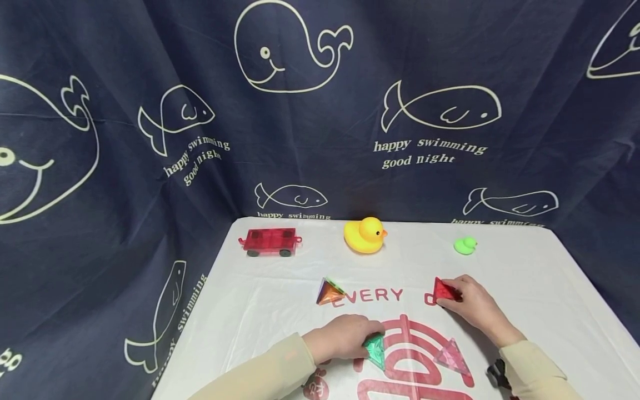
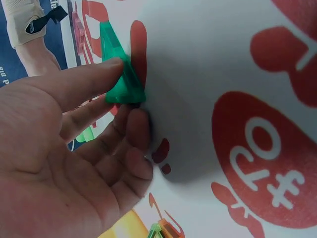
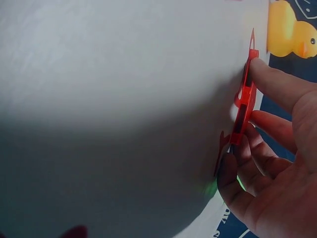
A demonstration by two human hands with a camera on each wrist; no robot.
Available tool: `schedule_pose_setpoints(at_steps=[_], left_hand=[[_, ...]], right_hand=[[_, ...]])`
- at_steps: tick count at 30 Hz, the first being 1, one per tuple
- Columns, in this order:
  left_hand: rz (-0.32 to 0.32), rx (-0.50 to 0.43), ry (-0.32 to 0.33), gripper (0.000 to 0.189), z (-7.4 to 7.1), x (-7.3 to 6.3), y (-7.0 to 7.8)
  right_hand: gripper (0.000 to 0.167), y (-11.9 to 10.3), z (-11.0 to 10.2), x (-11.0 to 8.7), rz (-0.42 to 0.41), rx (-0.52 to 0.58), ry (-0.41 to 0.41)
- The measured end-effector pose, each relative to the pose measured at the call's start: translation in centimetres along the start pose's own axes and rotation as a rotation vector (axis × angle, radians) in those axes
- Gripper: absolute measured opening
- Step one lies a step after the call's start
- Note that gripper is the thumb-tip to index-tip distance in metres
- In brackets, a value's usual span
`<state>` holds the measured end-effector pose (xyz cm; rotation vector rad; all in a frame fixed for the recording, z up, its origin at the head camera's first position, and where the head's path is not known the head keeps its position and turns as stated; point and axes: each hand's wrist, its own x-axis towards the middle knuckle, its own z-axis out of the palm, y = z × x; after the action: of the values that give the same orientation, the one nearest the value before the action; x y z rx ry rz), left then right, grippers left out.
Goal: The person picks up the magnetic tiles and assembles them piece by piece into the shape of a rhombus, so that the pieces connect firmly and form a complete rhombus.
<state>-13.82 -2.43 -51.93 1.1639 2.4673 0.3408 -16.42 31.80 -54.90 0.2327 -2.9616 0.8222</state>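
My left hand (image 1: 345, 336) grips a green translucent triangular tile (image 1: 376, 351) near the front middle of the table. In the left wrist view the thumb presses on one face of the green tile (image 2: 115, 79), with fingers behind it. Farther right and back, my right hand (image 1: 475, 303) pinches a red translucent triangular tile (image 1: 442, 291) by its right side. The right wrist view shows this red tile (image 3: 245, 106) nearly edge-on between thumb and fingers, close over the white surface. A pink triangular tile (image 1: 453, 356) lies flat between the two hands.
A small pyramid of orange, green and purple tiles (image 1: 330, 293) stands beyond my left hand. Along the back are a red wheeled cart (image 1: 270, 239), a yellow duck (image 1: 364, 236) and a small green duck (image 1: 465, 245). A dark blue printed curtain (image 1: 320, 128) hangs behind the table.
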Motion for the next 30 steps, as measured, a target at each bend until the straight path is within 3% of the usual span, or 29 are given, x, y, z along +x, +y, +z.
schedule_pose_setpoints(at_steps=[19, 30], left_hand=[[0.02, -0.122, 0.077, 0.054, 0.32, -0.2, -0.09], [-0.051, -0.162, 0.143, 0.033, 0.56, -0.52, -0.4]], right_hand=[[0.057, -0.05, -0.44, 0.48, -0.003, 0.023, -0.033], [0.06, -0.02, -0.52, 0.87, 0.006, 0.015, -0.063]])
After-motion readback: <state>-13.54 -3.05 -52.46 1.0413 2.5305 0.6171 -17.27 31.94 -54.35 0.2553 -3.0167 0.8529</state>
